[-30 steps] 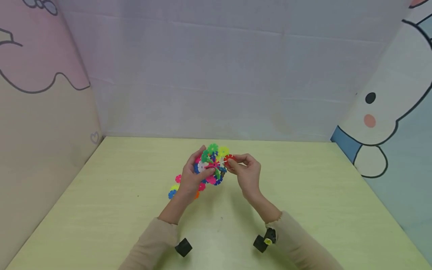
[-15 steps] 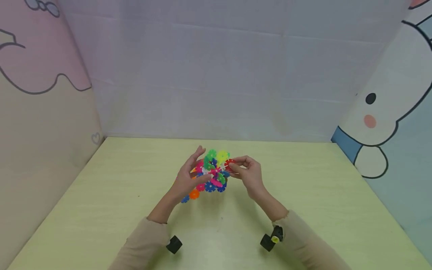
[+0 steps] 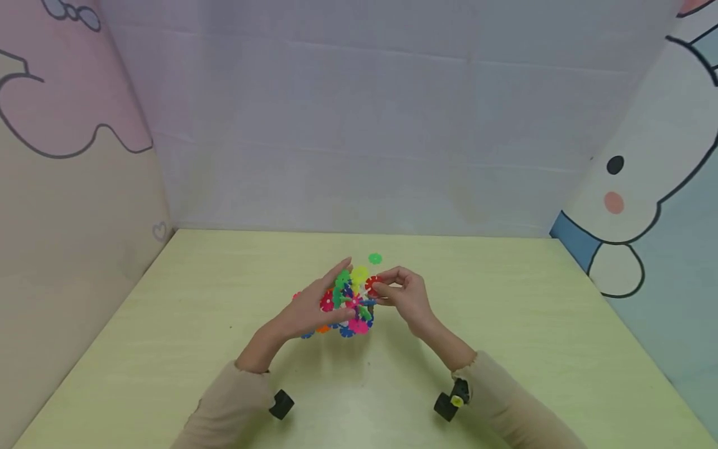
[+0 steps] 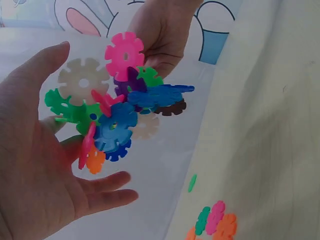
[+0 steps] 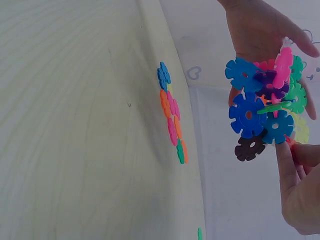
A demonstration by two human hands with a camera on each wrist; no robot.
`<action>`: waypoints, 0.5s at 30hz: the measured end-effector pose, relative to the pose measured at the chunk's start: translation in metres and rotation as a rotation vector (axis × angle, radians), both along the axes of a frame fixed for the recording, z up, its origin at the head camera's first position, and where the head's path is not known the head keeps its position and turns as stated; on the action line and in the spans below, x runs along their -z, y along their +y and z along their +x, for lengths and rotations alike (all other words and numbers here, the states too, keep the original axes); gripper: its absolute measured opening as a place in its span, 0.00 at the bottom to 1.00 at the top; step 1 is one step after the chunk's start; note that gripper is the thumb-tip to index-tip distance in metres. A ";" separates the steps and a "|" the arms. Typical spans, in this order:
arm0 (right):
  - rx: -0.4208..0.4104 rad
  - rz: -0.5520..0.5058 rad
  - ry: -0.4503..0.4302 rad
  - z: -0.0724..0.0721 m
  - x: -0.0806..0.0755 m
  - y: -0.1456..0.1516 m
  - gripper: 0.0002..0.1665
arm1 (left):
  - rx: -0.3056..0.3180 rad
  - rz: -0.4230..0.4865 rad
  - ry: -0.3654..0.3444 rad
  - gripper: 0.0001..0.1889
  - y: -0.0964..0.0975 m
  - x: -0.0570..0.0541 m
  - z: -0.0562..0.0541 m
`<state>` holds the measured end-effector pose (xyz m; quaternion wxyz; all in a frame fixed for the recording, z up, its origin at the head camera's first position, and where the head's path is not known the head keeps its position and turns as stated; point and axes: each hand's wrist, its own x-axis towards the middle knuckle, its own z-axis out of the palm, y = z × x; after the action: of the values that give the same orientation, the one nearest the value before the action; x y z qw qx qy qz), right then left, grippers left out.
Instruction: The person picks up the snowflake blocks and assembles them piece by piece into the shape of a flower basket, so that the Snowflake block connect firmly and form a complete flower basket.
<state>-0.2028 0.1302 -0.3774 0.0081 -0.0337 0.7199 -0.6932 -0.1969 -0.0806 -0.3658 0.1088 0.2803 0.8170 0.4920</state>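
A cluster of colourful notched plastic discs (image 3: 358, 323), slotted together like flower snowflakes, is raised over the table between both hands. My right hand (image 3: 408, 300) pinches a red disc (image 3: 373, 286) at the cluster's right side between thumb and fingers. My left hand (image 3: 310, 307) is spread around the cluster's left side, thumb and fingers mostly straight. In the left wrist view a white disc (image 4: 84, 82) lies near the left thumb, and two fingers stretch out below the cluster. The right wrist view shows a blue disc (image 5: 248, 115) and a dark brown disc (image 5: 250, 148) on the near side.
Several loose discs (image 5: 172, 105) lie on the pale yellow table (image 3: 505, 324) behind the left hand, mostly hidden in the head view. A single green disc (image 3: 375, 258) lies farther back. A plain light wall hanging (image 3: 348, 137) stands behind the table.
My left hand has loosened and its fingers spread from around the cluster. The cluster has lowered a little and turned, with the right hand still on the red disc. The green disc behind is now uncovered.
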 end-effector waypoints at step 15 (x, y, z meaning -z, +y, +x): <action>-0.173 0.102 0.100 -0.012 0.000 -0.001 0.13 | -0.013 0.299 -0.206 0.34 -0.006 0.020 -0.007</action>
<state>-0.2148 0.1293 -0.3779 0.0334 -0.1297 0.7483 -0.6497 -0.2043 -0.0862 -0.3862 0.1460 0.2363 0.7212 0.6346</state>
